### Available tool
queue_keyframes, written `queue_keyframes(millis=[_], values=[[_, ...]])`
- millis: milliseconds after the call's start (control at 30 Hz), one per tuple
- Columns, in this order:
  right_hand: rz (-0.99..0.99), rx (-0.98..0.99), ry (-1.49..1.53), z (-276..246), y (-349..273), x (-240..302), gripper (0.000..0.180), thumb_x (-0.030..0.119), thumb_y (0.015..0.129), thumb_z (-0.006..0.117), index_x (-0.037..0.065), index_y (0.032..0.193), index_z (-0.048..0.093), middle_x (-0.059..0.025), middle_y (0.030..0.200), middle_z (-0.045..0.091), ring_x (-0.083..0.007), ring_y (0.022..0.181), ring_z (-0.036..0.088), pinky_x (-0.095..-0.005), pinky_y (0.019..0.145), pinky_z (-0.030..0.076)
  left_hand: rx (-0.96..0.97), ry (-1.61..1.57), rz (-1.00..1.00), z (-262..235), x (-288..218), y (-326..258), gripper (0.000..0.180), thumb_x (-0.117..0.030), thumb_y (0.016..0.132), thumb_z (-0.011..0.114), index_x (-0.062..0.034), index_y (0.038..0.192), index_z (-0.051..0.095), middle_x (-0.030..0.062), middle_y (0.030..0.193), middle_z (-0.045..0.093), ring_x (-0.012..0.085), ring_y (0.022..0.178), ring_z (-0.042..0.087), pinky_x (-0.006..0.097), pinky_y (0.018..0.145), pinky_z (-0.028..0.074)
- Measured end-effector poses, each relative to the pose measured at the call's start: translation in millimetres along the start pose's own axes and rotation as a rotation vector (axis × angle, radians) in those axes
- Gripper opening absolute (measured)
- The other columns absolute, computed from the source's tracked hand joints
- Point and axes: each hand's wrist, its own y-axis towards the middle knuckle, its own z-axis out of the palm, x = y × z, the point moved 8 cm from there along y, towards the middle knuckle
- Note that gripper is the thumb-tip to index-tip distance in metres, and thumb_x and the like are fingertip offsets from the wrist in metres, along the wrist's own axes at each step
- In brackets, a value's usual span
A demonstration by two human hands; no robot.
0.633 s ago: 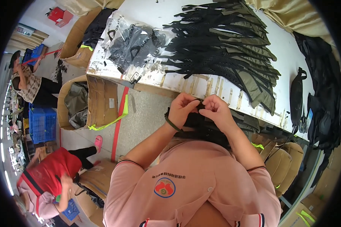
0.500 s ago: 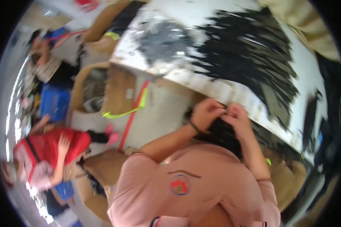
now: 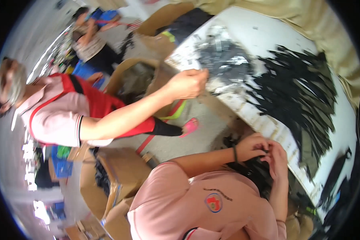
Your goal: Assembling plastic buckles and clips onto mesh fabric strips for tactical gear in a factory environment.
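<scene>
My left hand [image 3: 252, 147] and my right hand [image 3: 277, 159] meet in front of my chest, at the table's near edge. Both have their fingers pinched together on a black strip [image 3: 267, 152], of which only a small dark bit shows between the fingertips. Below them, black material [image 3: 254, 170] lies over my lap, partly behind my forearms. On the white table [image 3: 264, 24], many black and dark olive strips [image 3: 296, 92] lie fanned out in a heap. Farther left on it rests a clear plastic bag [image 3: 224, 58] with dark contents.
At my left a co-worker in a red apron [image 3: 96, 96] stretches an arm [image 3: 148, 90] toward the plastic bag. Cardboard boxes [image 3: 122, 166] stand on the floor at left, another open box [image 3: 156, 74] beside the table. A beige curtain [image 3: 344, 60] hangs behind the table. Another person [image 3: 90, 40] is farther off.
The co-worker has risen and come closer, an arm now reaching over the table's left corner. My view has shifted, and my hands stay pinched together.
</scene>
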Motion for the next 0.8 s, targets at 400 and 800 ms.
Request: queue_keyframes(millis=[400, 800], values=[[-0.197, 0.030, -0.540, -11, 11, 26, 0.008, 0.011, 0.085, 0.058, 0.003, 0.086, 0.059, -0.0010, 0.070, 0.056, -0.0082, 0.066, 0.052, -0.0236, 0.059, 0.042, 0.038, -0.465, -0.456, 11, 24, -32, 0.022, 0.000, 0.083, 0.061, -0.0063, 0.101, 0.051, 0.0024, 0.090, 0.054, 0.0099, 0.067, 0.054, 0.023, 0.060, 0.046], [-0.737, -0.665, -1.483, -135, 48, 147, 0.019, 0.020, 0.076, 0.066, 0.010, 0.091, 0.062, -0.0088, 0.089, 0.059, -0.0285, 0.087, 0.055, -0.0378, 0.075, 0.043, -0.292, 0.447, -0.294, -65, 37, -38, 0.029, -0.010, 0.079, 0.069, -0.0041, 0.104, 0.055, 0.0051, 0.085, 0.055, 0.0069, 0.063, 0.048, 0.024, 0.057, 0.042]])
